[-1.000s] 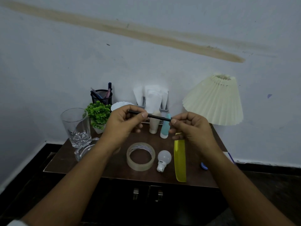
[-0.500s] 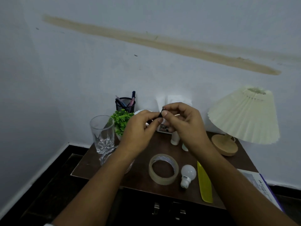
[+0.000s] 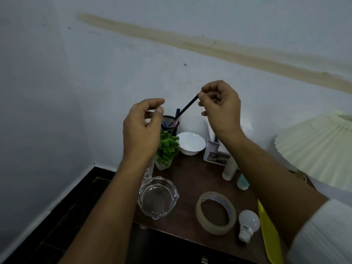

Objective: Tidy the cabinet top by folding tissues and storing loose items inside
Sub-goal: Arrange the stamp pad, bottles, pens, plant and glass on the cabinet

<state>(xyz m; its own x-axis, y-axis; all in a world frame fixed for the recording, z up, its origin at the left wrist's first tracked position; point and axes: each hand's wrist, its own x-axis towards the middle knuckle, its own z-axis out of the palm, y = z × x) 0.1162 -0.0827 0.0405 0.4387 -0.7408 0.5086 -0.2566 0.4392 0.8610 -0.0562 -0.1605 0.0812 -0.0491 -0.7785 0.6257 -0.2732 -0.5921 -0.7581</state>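
Pinching the black pen (image 3: 187, 105), right hand (image 3: 219, 109) holds it slanting down-left; left hand (image 3: 142, 130) curls loosely, empty.

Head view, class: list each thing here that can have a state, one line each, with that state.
thin black pen: tilted, lower end at the mouth of the black mesh pen cup
right hand: pinches the pen's top
left hand: fingers loosely curled, holds nothing
clear glass ashtray: upright, empty
white scalloped bowl: upright, empty
clear tape roll: lying flat
white light bulb: on its side
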